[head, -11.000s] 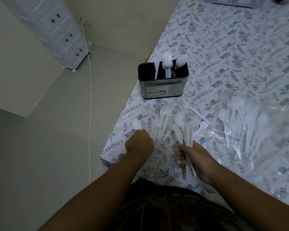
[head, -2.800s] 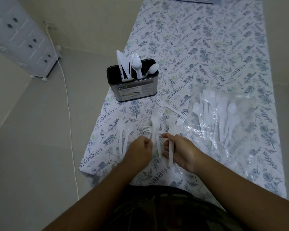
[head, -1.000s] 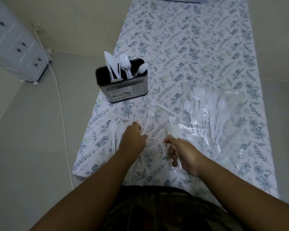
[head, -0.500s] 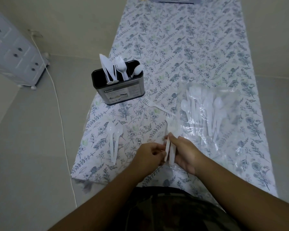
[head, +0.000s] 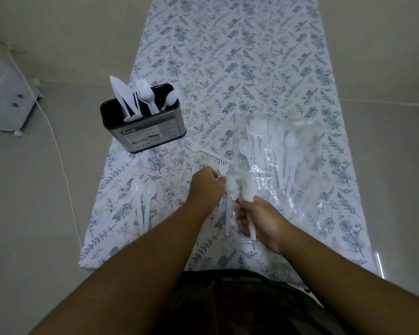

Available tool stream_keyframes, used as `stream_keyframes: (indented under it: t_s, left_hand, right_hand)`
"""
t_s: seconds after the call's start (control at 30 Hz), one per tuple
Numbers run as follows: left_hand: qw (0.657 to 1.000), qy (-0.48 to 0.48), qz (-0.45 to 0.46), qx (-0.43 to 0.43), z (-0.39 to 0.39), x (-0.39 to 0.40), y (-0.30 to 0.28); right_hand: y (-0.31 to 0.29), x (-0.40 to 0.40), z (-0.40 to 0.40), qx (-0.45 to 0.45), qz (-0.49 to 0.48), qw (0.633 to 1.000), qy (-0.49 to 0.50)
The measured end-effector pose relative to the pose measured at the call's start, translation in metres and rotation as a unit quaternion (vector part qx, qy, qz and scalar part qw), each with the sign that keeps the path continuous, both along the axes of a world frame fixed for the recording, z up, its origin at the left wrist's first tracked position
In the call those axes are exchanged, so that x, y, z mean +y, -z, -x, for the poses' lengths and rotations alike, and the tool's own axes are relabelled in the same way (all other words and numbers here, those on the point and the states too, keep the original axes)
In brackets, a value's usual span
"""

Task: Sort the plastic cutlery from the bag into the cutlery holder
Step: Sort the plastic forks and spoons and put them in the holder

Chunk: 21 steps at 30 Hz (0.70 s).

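Both hands grip cutlery near the table's front edge: the left hand (head: 207, 184) a spoon (head: 230, 189), the right hand (head: 259, 217) forks (head: 250, 197), which could slip off that edge

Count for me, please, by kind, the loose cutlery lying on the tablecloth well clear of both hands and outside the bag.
Spoons: 2
Forks: 1
Total: 3
Not counted: the fork at the left hand's fingertips.
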State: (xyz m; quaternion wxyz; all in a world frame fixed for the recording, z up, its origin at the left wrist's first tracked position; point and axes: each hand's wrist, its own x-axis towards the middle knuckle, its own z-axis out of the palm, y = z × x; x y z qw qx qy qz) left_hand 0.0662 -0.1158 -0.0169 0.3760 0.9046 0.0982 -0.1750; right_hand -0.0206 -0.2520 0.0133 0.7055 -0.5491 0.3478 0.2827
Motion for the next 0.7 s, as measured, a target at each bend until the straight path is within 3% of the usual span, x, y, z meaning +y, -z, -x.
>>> stream_keyframes:
  t_s: [0.1,0.23,0.47,0.53,0.6,0.7]
  left_hand:
    - [0.999,-0.017,0.006,0.032,-0.005,-0.006,0.006]
    - [0.992,-0.079,0.078,0.051,0.002,0.007,-0.001]
    - [0.942,-0.084,0.292,0.14,0.047,0.016,-0.033]
    - [0.955,-0.06,0.272,0.098,0.05,0.014,-0.033]
    - [0.984,0.022,0.178,0.007,0.047,0.014,-0.026]
    - [0.986,0.13,0.075,-0.073,0.034,0.015,-0.025]
  right_hand:
    - [0.0,-0.004,0.001,0.013,-0.005,1.0,0.002]
    - [0.001,-0.005,-0.001,-0.001,0.004,1.0,0.013]
    - [-0.001,0.012,-0.015,-0.031,-0.018,0.999,0.003]
    - [0.0,0.017,-0.018,-0.031,-0.034,0.999,-0.001]
    - [0.0,0.018,-0.019,-0.024,-0.043,0.999,-0.001]
    - [-0.001,0.015,-0.018,-0.018,-0.046,0.999,0.002]
